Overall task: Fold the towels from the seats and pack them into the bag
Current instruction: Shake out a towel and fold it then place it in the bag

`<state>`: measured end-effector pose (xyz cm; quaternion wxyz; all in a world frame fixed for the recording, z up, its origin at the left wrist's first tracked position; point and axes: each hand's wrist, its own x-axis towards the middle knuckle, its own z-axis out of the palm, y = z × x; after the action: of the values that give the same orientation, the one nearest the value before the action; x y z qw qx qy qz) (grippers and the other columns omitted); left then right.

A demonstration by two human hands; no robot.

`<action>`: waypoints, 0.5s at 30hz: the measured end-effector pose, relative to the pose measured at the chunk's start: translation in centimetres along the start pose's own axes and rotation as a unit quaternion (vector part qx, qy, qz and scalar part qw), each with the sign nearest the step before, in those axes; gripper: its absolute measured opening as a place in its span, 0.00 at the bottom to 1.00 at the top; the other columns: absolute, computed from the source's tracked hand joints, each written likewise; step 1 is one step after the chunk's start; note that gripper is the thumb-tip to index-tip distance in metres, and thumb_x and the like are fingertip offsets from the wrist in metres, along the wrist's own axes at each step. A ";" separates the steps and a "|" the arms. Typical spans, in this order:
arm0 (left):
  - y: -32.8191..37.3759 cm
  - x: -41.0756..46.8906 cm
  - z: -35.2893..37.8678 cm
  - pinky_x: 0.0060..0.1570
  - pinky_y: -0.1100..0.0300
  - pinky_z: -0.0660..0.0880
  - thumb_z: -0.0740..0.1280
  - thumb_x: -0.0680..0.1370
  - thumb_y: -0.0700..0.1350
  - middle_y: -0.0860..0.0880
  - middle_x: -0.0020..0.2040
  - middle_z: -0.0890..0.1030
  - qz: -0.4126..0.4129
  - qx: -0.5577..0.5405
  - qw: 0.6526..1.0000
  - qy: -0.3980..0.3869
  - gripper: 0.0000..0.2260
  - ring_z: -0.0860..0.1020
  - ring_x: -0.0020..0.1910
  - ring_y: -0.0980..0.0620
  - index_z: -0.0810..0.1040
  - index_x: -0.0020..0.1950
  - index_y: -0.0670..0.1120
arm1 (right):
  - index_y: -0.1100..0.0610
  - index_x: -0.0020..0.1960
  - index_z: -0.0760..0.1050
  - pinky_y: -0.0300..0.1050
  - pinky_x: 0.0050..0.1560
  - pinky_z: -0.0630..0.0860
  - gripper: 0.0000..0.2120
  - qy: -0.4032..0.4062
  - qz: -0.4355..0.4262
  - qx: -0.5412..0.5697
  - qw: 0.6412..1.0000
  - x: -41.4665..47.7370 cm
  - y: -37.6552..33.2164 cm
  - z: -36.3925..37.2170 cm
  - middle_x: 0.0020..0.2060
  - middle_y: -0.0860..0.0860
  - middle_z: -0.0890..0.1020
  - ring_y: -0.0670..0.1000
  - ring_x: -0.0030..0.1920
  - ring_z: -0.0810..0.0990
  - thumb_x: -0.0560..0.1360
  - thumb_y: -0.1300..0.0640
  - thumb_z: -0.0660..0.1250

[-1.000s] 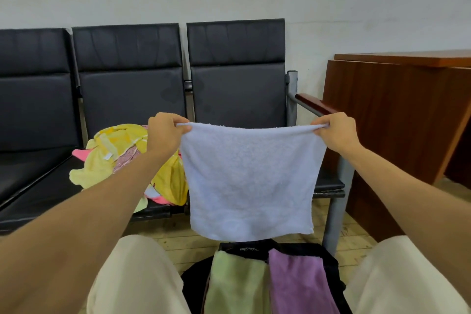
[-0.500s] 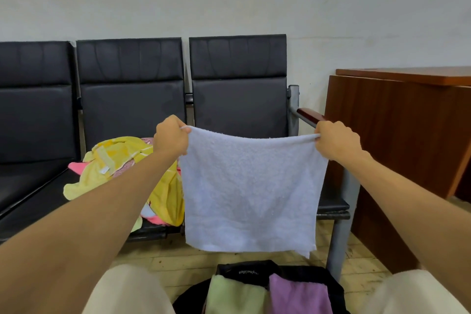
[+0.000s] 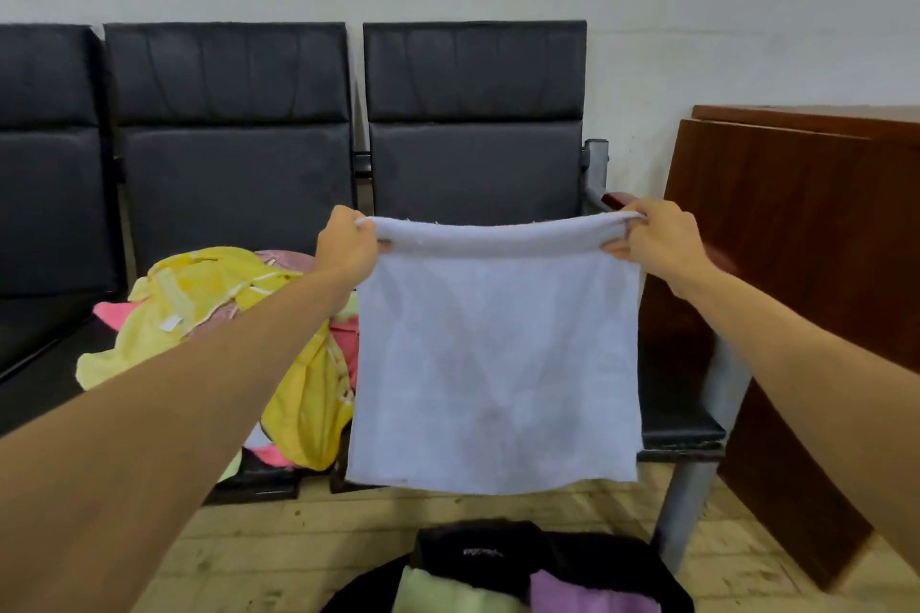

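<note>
My left grip (image 3: pixel 348 246) is curled tight on one top corner of the white towel (image 3: pixel 495 363), and my right grip (image 3: pixel 657 241) is curled tight on the other top corner. I hold the towel up in the air in front of the black seats (image 3: pixel 473 115), stretched wide between my two hands. The top edge is rolled over into a soft fat band from one hand to the other. The rest hangs straight down like a flat square sheet. It is pale, a bit bluish white, and fuzzy. I can see faint gray marks in the middle and near the bottom. Its bottom edge hangs above the wooden floor (image 3: pixel 298 538), not touching it.

On the seat to the left lies a messy pile of towels (image 3: pixel 209 309), yellow and pink, not folded. Down low, near me, is the black bag (image 3: pixel 587 558), open. Inside it sit a green towel (image 3: pixel 438 595) and a purple towel (image 3: pixel 587 597), side by side. A brown wooden cabinet (image 3: pixel 796 239) stands on the right
</note>
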<state>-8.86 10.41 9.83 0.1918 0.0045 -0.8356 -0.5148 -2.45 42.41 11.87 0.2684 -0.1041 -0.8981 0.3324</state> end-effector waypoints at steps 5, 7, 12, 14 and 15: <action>-4.7 -1.5 2.9 0.41 0.56 0.67 0.58 0.80 0.41 0.45 0.46 0.72 -0.018 -0.017 0.998 -0.051 0.03 0.74 0.47 0.43 0.69 0.51 0.42 | 0.63 0.57 0.76 0.41 0.48 0.70 0.10 -0.003 -0.038 -0.038 0.999 -4.1 3.8 4.4 0.49 0.59 0.79 0.50 0.46 0.74 0.81 0.65 0.58; -7.4 -3.5 4.0 0.36 0.56 0.70 0.57 0.81 0.40 0.42 0.45 0.73 -0.057 -0.036 0.992 -0.106 0.04 0.78 0.47 0.41 0.69 0.52 0.40 | 0.61 0.55 0.76 0.40 0.43 0.71 0.10 -0.073 -0.033 -0.066 0.995 -6.8 6.8 6.4 0.46 0.56 0.79 0.52 0.44 0.75 0.80 0.67 0.57; -12.9 -8.2 5.1 0.37 0.60 0.67 0.55 0.83 0.39 0.48 0.40 0.70 -0.015 0.075 0.977 -0.199 0.07 0.72 0.46 0.49 0.64 0.45 0.46 | 0.59 0.59 0.78 0.47 0.48 0.73 0.14 -0.180 -0.009 -0.112 0.977 -10.8 12.5 8.7 0.51 0.62 0.82 0.60 0.49 0.79 0.79 0.68 0.57; -14.3 -8.7 5.1 0.40 0.58 0.62 0.57 0.82 0.38 0.47 0.42 0.73 0.019 0.107 0.974 -0.200 0.04 0.71 0.45 0.49 0.66 0.47 0.44 | 0.60 0.59 0.78 0.45 0.48 0.70 0.15 -0.188 -0.023 -0.110 0.976 -11.1 13.0 8.8 0.54 0.61 0.81 0.59 0.49 0.78 0.80 0.68 0.56; -14.9 -9.0 5.0 0.41 0.58 0.64 0.57 0.81 0.38 0.45 0.44 0.74 0.030 0.100 0.974 -0.200 0.04 0.72 0.46 0.49 0.67 0.47 0.43 | 0.60 0.59 0.79 0.44 0.50 0.71 0.16 -0.189 -0.030 -0.111 0.975 -11.1 13.0 9.0 0.55 0.60 0.81 0.58 0.50 0.78 0.80 0.68 0.55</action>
<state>-5.01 9.55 -7.81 0.0351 -0.1048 -0.9041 -0.4129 1.96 43.34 -6.90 0.0902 -0.0413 -0.9666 0.2362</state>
